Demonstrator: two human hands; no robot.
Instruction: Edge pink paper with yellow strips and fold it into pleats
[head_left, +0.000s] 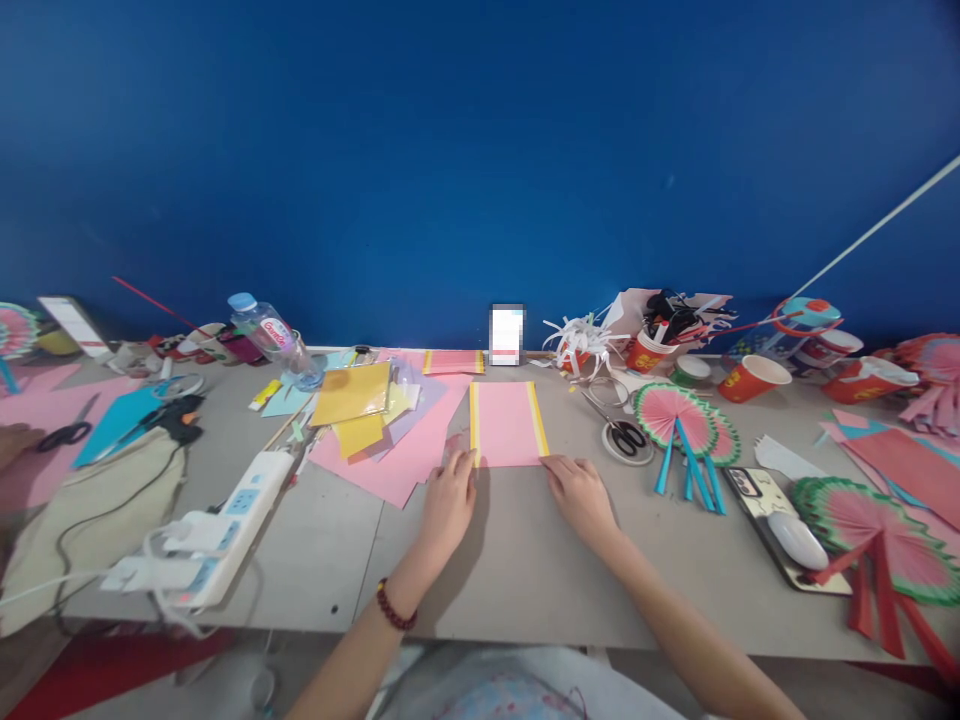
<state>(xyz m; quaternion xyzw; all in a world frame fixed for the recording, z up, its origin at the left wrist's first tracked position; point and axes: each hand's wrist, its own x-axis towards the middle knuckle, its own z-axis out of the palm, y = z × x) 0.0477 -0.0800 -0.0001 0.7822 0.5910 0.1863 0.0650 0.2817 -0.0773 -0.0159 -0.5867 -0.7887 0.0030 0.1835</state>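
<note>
A pink sheet of paper (508,425) with yellow and white strips along its left and right edges lies on the table in front of me. My left hand (448,505) pinches its near left corner. At the near right corner, my right hand (583,500) has its fingers closed on the paper's edge; the thumb is partly hidden. Behind the sheet lies a similar pink piece with yellow edges (453,361). Larger pink sheets (401,470) spread out to the left, beneath yellow paper packs (352,395).
A power strip (244,520) and a tilted bottle (274,335) are on the left. To the right are scissors (626,438), pleated watermelon-coloured fans (679,420), a phone (784,530) under a white mouse (797,540), and several paper cups (756,378). A blue wall (450,180) backs the table.
</note>
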